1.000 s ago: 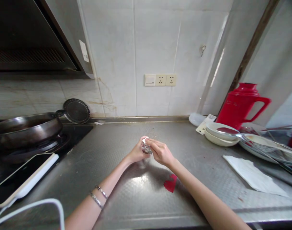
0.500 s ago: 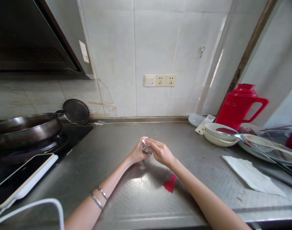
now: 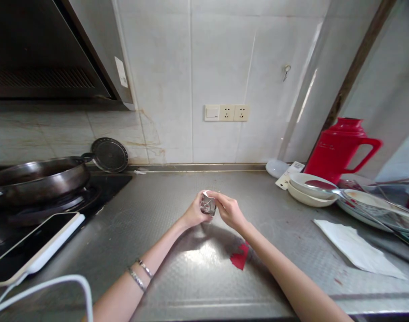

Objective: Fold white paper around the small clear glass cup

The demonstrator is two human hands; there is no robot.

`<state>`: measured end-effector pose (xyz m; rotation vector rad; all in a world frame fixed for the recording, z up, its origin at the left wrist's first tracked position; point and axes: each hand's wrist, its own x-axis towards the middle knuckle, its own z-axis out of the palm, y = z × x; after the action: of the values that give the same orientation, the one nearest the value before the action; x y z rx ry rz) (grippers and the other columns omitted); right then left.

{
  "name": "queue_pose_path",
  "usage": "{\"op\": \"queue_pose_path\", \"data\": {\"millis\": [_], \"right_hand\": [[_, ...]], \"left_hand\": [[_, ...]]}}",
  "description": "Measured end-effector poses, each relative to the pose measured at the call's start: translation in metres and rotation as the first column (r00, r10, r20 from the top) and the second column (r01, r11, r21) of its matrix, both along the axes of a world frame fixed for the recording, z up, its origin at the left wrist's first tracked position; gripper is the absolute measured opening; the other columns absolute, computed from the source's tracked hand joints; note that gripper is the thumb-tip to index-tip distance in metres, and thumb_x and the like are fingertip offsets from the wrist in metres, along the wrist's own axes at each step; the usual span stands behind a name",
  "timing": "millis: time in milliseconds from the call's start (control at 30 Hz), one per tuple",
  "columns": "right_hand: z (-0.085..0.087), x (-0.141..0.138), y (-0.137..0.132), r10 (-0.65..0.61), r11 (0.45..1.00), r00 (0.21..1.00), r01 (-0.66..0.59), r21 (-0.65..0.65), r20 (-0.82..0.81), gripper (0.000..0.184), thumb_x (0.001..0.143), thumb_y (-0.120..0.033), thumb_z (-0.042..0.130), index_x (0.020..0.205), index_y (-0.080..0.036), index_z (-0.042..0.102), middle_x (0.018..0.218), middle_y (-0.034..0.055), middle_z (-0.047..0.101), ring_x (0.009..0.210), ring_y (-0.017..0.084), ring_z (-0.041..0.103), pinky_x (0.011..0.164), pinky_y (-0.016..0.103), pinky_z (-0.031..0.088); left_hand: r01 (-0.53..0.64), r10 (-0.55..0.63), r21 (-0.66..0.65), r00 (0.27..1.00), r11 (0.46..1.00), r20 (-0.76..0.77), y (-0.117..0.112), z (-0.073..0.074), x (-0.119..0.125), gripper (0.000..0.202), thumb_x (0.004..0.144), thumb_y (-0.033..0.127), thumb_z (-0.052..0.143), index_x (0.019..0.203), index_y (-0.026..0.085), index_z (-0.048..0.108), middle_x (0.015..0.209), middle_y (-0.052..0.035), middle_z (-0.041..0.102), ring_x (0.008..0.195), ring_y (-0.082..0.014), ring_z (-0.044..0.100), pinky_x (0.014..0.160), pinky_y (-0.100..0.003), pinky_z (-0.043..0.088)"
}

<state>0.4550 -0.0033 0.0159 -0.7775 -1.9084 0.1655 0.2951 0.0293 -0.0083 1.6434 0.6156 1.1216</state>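
Over the middle of the steel counter, my left hand (image 3: 194,213) is wrapped round a small glass (image 3: 207,204), clear with a patterned look. My right hand (image 3: 230,211) has its fingers pinched at the upper edge of the glass. There, a bit of white tissue or paper (image 3: 206,193) shows between the two hands; how much of it lies under the fingers is hidden. Below my right wrist a torn red piece (image 3: 240,256) lies flat on the counter.
Left are a pan (image 3: 43,179) on the stove, a round dark lid-like disc (image 3: 109,154) and a phone (image 3: 30,246) with a white cable. Right are stacked bowls (image 3: 310,194), a red thermos (image 3: 338,150), plates with utensils and a white paper napkin (image 3: 357,248).
The right hand's fingers have shifted slightly right along the rim, and more of the glass shows. The camera view has turned a little left.
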Motion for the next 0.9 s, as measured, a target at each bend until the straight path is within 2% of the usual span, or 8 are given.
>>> {"op": "queue_pose_path", "data": {"millis": [167,267,367,433,500,700,767,900], "right_hand": [[-0.001,-0.002,0.007,-0.122,0.986,0.98,0.101,-0.133,-0.158,0.025,0.092,-0.022,0.043,0.1,-0.021,0.067,0.099,0.0052,0.073,0.087,0.019,0.069,0.074,0.028,0.055],[-0.001,-0.005,0.004,-0.09,0.995,0.99,0.084,-0.06,-0.106,0.028,0.092,-0.018,0.04,0.107,-0.022,0.064,0.104,0.0054,0.071,0.094,0.018,0.068,0.079,0.029,0.055],[0.0,-0.006,-0.001,-0.017,0.998,0.999,0.014,0.068,0.044,0.036,0.091,-0.011,0.037,0.118,-0.023,0.058,0.119,0.0063,0.064,0.113,0.018,0.059,0.094,0.033,0.05],[0.002,-0.005,-0.002,0.003,0.994,0.993,-0.016,0.112,0.12,0.039,0.09,-0.009,0.036,0.121,-0.023,0.056,0.123,0.0072,0.062,0.118,0.018,0.056,0.098,0.035,0.047],[0.002,-0.004,0.0,-0.011,0.995,0.994,-0.001,0.103,0.112,0.038,0.09,-0.009,0.036,0.12,-0.023,0.056,0.119,0.008,0.064,0.113,0.018,0.059,0.094,0.034,0.049],[-0.001,-0.004,0.006,-0.13,0.991,0.99,0.127,-0.037,-0.06,0.028,0.092,-0.016,0.04,0.107,-0.022,0.063,0.102,0.0066,0.071,0.091,0.018,0.068,0.077,0.03,0.055],[0.0,-0.005,0.002,-0.125,0.992,0.992,0.125,-0.01,-0.022,0.031,0.091,-0.013,0.039,0.11,-0.022,0.061,0.105,0.0072,0.07,0.094,0.018,0.067,0.078,0.03,0.054],[0.004,-0.008,-0.008,-0.057,0.993,0.985,0.039,0.116,0.163,0.04,0.088,-0.006,0.036,0.119,-0.021,0.055,0.116,0.0094,0.065,0.109,0.019,0.061,0.089,0.033,0.051]], "left_hand": [[-0.005,0.004,-0.049,1.0,0.999,-0.012,-0.002,0.002,-0.001,0.091,0.047,0.004,0.078,0.127,0.019,0.037,0.116,-0.0101,0.054,0.097,-0.0216,0.058,0.087,-0.036,0.044],[0.005,-0.004,-0.03,1.0,1.0,0.009,0.001,0.001,-0.001,0.089,0.045,0.005,0.08,0.124,0.019,0.04,0.118,-0.0107,0.054,0.103,-0.0237,0.056,0.091,-0.037,0.043],[0.005,-0.005,0.0,0.999,1.0,0.042,0.005,-0.002,0.0,0.087,0.045,0.004,0.08,0.122,0.02,0.043,0.119,-0.0102,0.055,0.11,-0.0255,0.054,0.096,-0.039,0.04],[-0.018,0.018,0.001,0.999,1.0,0.046,0.006,-0.002,-0.001,0.086,0.045,0.004,0.079,0.122,0.021,0.044,0.119,-0.0095,0.055,0.11,-0.0253,0.053,0.096,-0.039,0.039],[-0.038,0.038,0.016,0.999,0.999,0.02,0.006,-0.001,-0.002,0.085,0.046,0.003,0.077,0.123,0.021,0.044,0.118,-0.0089,0.055,0.109,-0.0247,0.053,0.096,-0.038,0.039],[-0.021,0.028,0.085,0.996,0.996,-0.082,-0.002,0.008,-0.003,0.085,0.048,0.004,0.073,0.125,0.018,0.038,0.115,-0.0093,0.055,0.106,-0.0247,0.054,0.094,-0.038,0.04],[-0.029,0.037,0.093,0.995,0.995,-0.091,-0.003,0.007,-0.002,0.085,0.047,0.003,0.073,0.124,0.018,0.038,0.117,-0.0096,0.054,0.108,-0.0251,0.052,0.096,-0.038,0.038],[-0.032,0.038,0.079,0.996,0.996,-0.076,0.002,-0.001,-0.002,0.085,0.048,0.005,0.073,0.123,0.019,0.035,0.118,-0.0098,0.052,0.106,-0.0238,0.053,0.094,-0.038,0.039]]}}
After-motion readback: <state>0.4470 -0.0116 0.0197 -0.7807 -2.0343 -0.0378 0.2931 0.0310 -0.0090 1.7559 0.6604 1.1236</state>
